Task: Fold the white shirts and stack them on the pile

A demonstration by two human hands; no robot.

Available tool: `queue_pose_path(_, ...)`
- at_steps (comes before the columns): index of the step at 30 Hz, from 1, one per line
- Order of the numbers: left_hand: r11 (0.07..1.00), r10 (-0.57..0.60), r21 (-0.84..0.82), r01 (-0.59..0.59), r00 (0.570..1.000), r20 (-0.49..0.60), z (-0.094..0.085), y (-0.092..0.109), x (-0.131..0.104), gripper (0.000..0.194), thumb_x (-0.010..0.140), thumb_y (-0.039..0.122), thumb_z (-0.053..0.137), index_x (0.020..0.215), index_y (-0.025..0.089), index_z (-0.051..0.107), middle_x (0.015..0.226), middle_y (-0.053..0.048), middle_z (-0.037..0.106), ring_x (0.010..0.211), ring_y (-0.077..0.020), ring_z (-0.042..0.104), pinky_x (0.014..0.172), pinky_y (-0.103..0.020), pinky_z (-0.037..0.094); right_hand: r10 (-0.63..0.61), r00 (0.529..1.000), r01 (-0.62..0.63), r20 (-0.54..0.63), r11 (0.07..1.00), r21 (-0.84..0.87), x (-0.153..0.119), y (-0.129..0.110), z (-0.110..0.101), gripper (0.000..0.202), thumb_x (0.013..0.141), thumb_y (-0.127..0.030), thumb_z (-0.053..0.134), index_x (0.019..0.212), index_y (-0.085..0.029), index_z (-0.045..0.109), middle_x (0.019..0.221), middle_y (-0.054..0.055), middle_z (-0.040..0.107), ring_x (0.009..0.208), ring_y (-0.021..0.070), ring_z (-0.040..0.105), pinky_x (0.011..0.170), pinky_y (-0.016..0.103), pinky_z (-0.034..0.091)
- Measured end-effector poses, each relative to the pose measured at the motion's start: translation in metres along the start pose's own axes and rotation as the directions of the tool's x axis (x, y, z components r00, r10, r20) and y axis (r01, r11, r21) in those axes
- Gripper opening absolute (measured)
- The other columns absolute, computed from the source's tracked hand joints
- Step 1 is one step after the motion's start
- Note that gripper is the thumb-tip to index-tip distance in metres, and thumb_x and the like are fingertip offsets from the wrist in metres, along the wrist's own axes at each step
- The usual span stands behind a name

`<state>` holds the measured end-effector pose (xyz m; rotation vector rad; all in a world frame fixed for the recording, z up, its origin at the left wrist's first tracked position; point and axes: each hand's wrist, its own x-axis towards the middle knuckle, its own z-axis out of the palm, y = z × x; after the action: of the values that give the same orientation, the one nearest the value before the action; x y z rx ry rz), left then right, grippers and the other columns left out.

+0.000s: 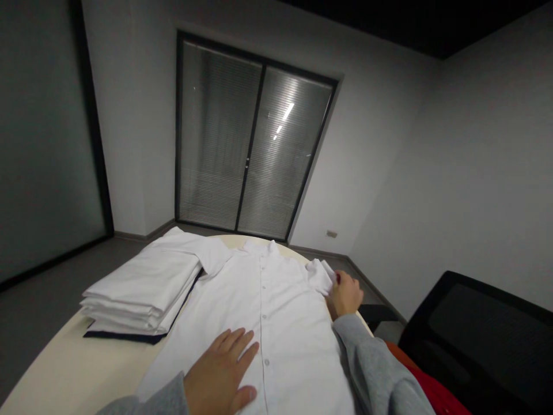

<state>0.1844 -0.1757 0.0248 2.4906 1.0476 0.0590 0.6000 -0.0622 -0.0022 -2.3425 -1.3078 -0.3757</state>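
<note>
Pale walls meet a dark ceiling in a dim room, with a frosted panel at far left and, beyond the table, a dark-framed window [216, 138] with fine blinds that reflect strips of light. Below it, a cream round-edged table [90, 369] fills the near middle. On the table's left side sits a stack of folded white clothes [142, 282], with a dark navy layer at its bottom. Just right of the stack, a white button-up shirt [242, 294] lies spread face up, its collar at the table's far edge and its body running toward the near edge. Its left-hand sleeve reaches over to the stack. The left hand [220, 372] rests palm down on the lower shirt front, left of the buttons, fingers extended and holding nothing. Near the table's right edge, the right hand [345, 294] has its fingers curled, pinching the end of the shirt's other sleeve, which is bunched. Both arms wear grey sleeves. At far right stands a black mesh-backed chair [484, 340], with red and orange fabric [432, 386] beside it.
</note>
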Motion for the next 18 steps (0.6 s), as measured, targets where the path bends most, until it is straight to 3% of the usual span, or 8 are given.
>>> queue_pose_path(3,0.999,0.033,-0.015,-0.033,0.999,-0.037,0.011,-0.01,0.004,0.07,0.092,0.04,0.066,0.157,0.022,0.048,0.168,-0.012,0.036,0.156,-0.0353,0.031,0.13,-0.056,0.023,-0.259,0.965,0.261,-0.037,0.961,0.092,-0.004,-0.018,-0.011,0.049,0.098,-0.017,0.034,0.139,-0.019,0.061,0.144,0.014,0.061,0.134,0.0343,0.044,0.11,0.051,0.035)
queue_pose_path(6,0.998,0.057,-0.004,-0.057,0.998,-0.042,0.021,-0.019,0.011,0.074,0.09,0.042,0.068,0.158,0.023,0.047,0.169,-0.011,0.035,0.157,-0.0359,0.03,0.13,-0.057,0.021,-0.569,0.821,0.55,0.039,0.808,0.212,-0.021,-0.046,-0.009,0.041,0.092,-0.016,0.045,0.123,-0.025,0.071,0.135,0.008,0.068,0.127,0.0287,0.053,0.111,0.043,0.041)
queue_pose_path(8,0.998,0.06,0.002,-0.06,0.998,-0.036,0.024,-0.022,0.013,0.075,0.09,0.045,0.067,0.159,0.024,0.046,0.169,-0.01,0.034,0.157,-0.0362,0.028,0.13,-0.058,0.02,-0.672,0.736,0.632,0.076,0.724,0.279,-0.035,-0.064,-0.002,0.036,0.093,-0.021,0.049,0.12,-0.029,0.072,0.133,0.003,0.07,0.123,0.0251,0.059,0.108,0.038,0.045)
queue_pose_path(9,0.998,0.06,0.005,-0.06,0.998,-0.033,0.025,-0.023,0.014,0.075,0.091,0.046,0.067,0.159,0.024,0.046,0.17,-0.01,0.033,0.158,-0.036,0.027,0.13,-0.057,0.02,-0.681,0.728,0.634,0.083,0.714,0.296,-0.039,-0.07,0.002,0.035,0.095,-0.024,0.048,0.121,-0.03,0.072,0.134,0.002,0.069,0.122,0.0239,0.06,0.107,0.036,0.047)
queue_pose_path(10,0.998,0.058,0.008,-0.057,0.998,-0.031,0.025,-0.023,0.013,0.074,0.091,0.046,0.066,0.159,0.025,0.045,0.17,-0.01,0.032,0.158,-0.0356,0.027,0.13,-0.057,0.02,-0.661,0.746,0.614,0.083,0.73,0.301,-0.042,-0.073,0.006,0.036,0.098,-0.027,0.045,0.123,-0.03,0.07,0.135,0.003,0.068,0.122,0.0235,0.061,0.106,0.035,0.047)
queue_pose_path(12,0.999,0.051,0.014,-0.05,0.998,-0.026,0.025,-0.022,0.011,0.073,0.093,0.046,0.063,0.16,0.025,0.044,0.171,-0.009,0.031,0.158,-0.0345,0.026,0.13,-0.057,0.019,-0.545,0.835,0.51,0.071,0.816,0.273,-0.039,-0.071,0.011,0.042,0.102,-0.027,0.035,0.13,-0.024,0.066,0.137,0.009,0.066,0.123,0.025,0.061,0.106,0.037,0.047)
queue_pose_path(15,0.999,0.05,0.015,-0.049,0.998,-0.043,0.025,-0.019,0.008,0.071,0.095,0.045,0.06,0.161,0.025,0.042,0.171,-0.009,0.032,0.158,-0.0338,0.026,0.13,-0.057,0.019,-0.265,0.962,0.251,0.067,0.954,0.166,-0.024,-0.049,0.015,0.052,0.101,-0.019,0.026,0.143,-0.012,0.055,0.139,0.02,0.06,0.127,0.0294,0.058,0.106,0.043,0.046)
queue_pose_path(18,0.998,0.061,0.009,-0.061,0.996,-0.059,0.023,-0.017,0.006,0.07,0.096,0.044,0.06,0.16,0.025,0.043,0.17,-0.01,0.033,0.158,-0.0342,0.026,0.129,-0.058,0.02,-0.029,0.991,0.025,0.13,0.999,0.036,-0.011,-0.022,0.017,0.048,0.103,-0.024,0.04,0.147,-0.011,0.049,0.139,0.022,0.059,0.118,0.0301,0.064,0.101,0.047,0.05)
